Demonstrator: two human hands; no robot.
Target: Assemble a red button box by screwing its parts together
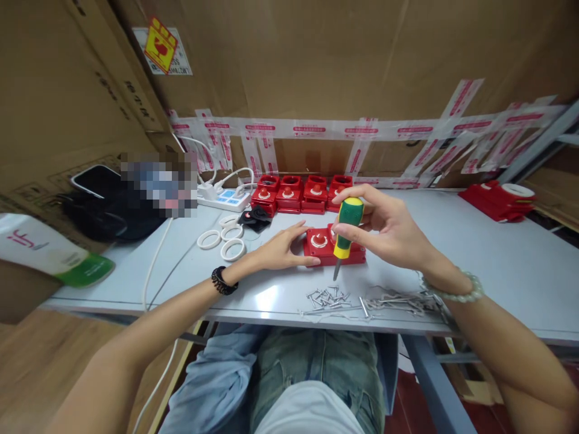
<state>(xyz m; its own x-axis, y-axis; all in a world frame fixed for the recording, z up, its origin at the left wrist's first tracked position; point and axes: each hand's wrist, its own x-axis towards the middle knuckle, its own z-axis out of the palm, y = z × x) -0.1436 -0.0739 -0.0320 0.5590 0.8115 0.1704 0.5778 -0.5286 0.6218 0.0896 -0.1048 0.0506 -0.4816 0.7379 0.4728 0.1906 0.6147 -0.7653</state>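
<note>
My right hand [384, 226] grips a green and yellow screwdriver [350, 226], its tip angled down just in front of a red plastic housing [316, 256]. That housing lies flat on the table and carries a red knob [319, 239] with a white ring round it. At its left end, my left hand [284, 248] steadies it, thumb on the front edge and fingers behind. Loose silver screws [328, 298] lie in a pile below the screwdriver tip. More long metal pieces [400, 301] spread to the right of them. My right hand and the screwdriver cover part of the housing.
Several similar red housings [289, 196] stand in a row at the back. White rings [233, 249] and a small black item [256, 218] lie to the left, near a power strip [224, 199]. Another red housing [500, 200] sits far right. Cardboard [316, 60] walls the back.
</note>
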